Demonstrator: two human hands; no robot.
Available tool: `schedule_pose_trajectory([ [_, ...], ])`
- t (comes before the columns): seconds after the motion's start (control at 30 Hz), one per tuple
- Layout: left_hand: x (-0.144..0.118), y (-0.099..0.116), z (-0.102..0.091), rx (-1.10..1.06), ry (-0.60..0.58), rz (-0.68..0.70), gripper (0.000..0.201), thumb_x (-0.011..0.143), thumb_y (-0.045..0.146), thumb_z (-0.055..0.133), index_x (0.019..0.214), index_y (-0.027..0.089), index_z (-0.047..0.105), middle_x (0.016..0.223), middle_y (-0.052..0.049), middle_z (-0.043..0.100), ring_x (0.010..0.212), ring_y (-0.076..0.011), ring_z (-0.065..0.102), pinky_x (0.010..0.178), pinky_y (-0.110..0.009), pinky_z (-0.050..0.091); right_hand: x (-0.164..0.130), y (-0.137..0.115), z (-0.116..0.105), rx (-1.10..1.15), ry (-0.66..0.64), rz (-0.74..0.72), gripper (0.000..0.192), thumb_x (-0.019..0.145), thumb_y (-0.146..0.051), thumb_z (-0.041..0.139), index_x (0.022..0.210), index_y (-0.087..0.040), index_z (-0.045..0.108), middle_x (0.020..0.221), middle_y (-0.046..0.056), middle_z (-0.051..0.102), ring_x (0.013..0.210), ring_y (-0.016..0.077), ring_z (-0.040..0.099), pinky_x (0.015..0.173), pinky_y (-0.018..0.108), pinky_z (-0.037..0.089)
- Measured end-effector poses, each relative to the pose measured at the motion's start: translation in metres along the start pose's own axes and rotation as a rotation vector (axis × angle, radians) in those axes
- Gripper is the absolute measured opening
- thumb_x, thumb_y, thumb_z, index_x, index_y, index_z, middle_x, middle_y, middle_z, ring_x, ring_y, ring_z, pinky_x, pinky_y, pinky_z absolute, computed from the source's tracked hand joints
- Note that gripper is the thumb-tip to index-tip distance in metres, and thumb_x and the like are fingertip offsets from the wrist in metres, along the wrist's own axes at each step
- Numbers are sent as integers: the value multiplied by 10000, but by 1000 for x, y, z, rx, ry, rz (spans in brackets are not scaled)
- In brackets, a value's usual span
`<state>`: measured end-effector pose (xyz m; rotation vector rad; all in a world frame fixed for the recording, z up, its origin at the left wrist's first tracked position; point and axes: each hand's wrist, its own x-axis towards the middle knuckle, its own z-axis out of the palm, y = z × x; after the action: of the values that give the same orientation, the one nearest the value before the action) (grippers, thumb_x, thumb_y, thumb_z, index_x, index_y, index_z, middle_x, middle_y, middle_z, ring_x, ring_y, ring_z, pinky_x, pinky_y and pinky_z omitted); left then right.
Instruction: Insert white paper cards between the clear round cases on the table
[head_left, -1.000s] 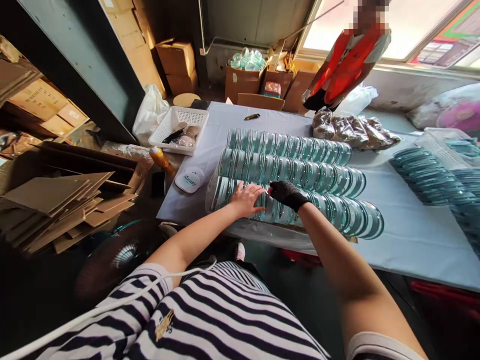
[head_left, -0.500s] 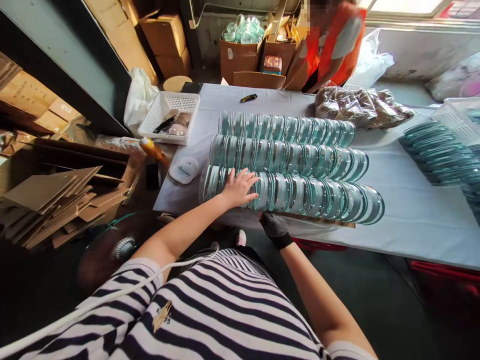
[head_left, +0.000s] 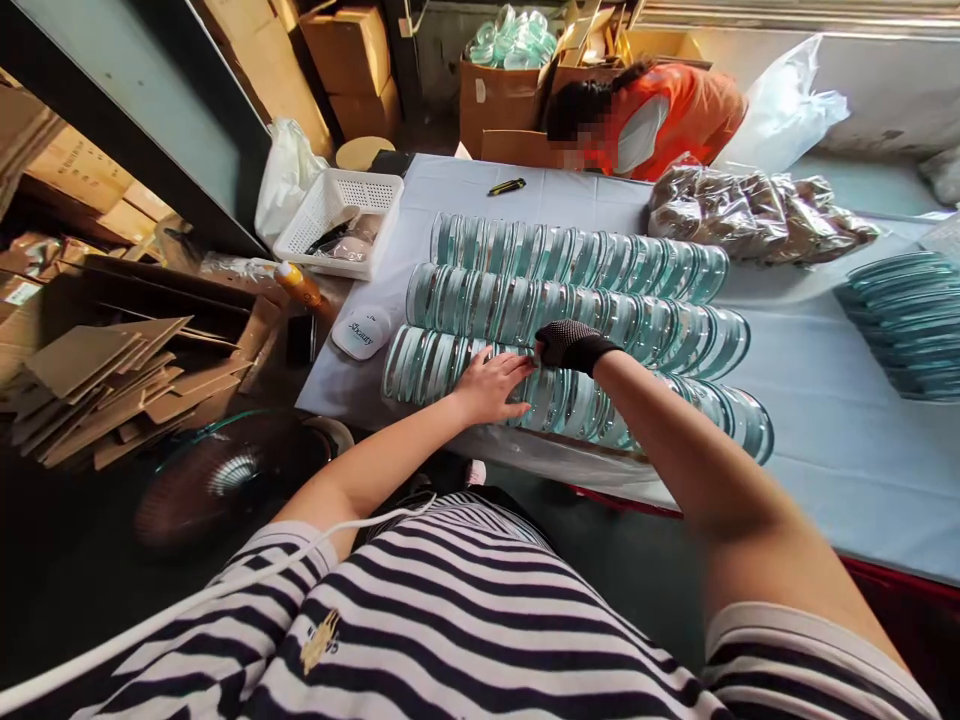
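Observation:
Three rows of clear glass bowls or lids, on edge and packed side by side, lie across the table. My bare left hand (head_left: 491,388) rests on the front row (head_left: 427,368), its fingers stretched out over the rims and holding nothing. Beside its fingertips, my right hand (head_left: 568,346), in a black knit glove, is at the far side of the same row with its fingers curled down. Whatever those fingers may grip is hidden. Just behind the glove runs the middle row (head_left: 472,298); the back row (head_left: 510,245) lies beyond.
A round white item with lettering (head_left: 361,332) and a white basket (head_left: 341,215) are at the left. Near the far edge lies a box cutter (head_left: 507,187). Plastic-wrapped brown bundles (head_left: 750,215) and more stacked glass (head_left: 904,320) occupy the right. Across the table a person in an orange vest (head_left: 675,115) bends down.
My right hand has risen from below the table's front edge to the top of the front row. My left hand stays on that row. The person opposite has bent lower.

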<state>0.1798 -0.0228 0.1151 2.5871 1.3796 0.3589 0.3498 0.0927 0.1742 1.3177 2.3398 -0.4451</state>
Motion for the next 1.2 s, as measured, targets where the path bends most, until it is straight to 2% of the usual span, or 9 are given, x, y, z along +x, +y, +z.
schedule_pose_trajectory([
  [0.1,1,2,0,-4,7,-23,666,841,530,587,1445,286,448,1503,-45,474,1379,-272,428,1204,-520,181,-42,-9,27,86,154,2,228,798,-214,569,937,-165,744,899,71,742,855,189,682,688,225,441],
  [0.37,-3,4,-3,-13,13,-31,646,842,489,596,1439,289,452,1505,-42,472,1399,-270,401,1215,-519,149,-109,-71,174,81,280,64,348,949,-229,405,1129,-193,700,1144,122,706,921,217,667,745,292,491],
  [0.47,3,12,-6,-18,20,-27,606,879,471,557,1441,271,452,1529,-45,439,1457,-277,309,1216,-550,123,-111,-48,159,138,447,150,350,965,-297,396,1075,-206,715,1057,106,728,885,214,675,739,292,496],
  [0.57,17,29,-3,-22,18,9,629,914,482,503,1484,236,398,1568,-67,375,1487,-276,243,1215,-548,131,-98,0,100,179,583,333,383,956,-319,407,1213,-199,665,1083,105,721,959,217,675,782,284,493],
  [0.7,32,44,11,13,-26,53,684,907,547,488,1505,238,367,1560,-75,389,1457,-287,308,1200,-549,181,-50,40,24,22,126,327,452,820,-250,591,1263,-189,656,1154,112,702,1026,228,658,830,276,488],
  [0.8,35,43,18,30,-16,48,706,894,581,487,1505,245,371,1547,-78,410,1445,-291,329,1196,-543,193,-16,38,0,-98,-109,245,399,787,-185,595,1167,-129,703,1109,115,709,983,200,652,829,258,479],
  [0.9,34,40,19,26,-13,41,711,892,579,488,1508,246,366,1538,-80,424,1441,-290,336,1194,-538,196,-7,29,-5,-114,-129,239,324,781,-174,592,1064,-101,731,1035,111,720,935,190,645,809,256,468],
  [1.03,33,39,16,10,-16,48,703,890,569,499,1500,241,379,1540,-82,419,1441,-290,333,1200,-539,177,-41,26,6,-77,-5,212,293,799,-181,560,1028,-131,736,1011,99,724,926,198,655,755,243,449],
  [1.2,33,41,18,-33,-10,37,684,873,536,539,1481,254,400,1534,-57,430,1432,-281,349,1198,-537,194,-109,-1,87,43,245,232,259,854,-199,494,952,-139,726,966,108,726,898,212,668,728,250,437],
])
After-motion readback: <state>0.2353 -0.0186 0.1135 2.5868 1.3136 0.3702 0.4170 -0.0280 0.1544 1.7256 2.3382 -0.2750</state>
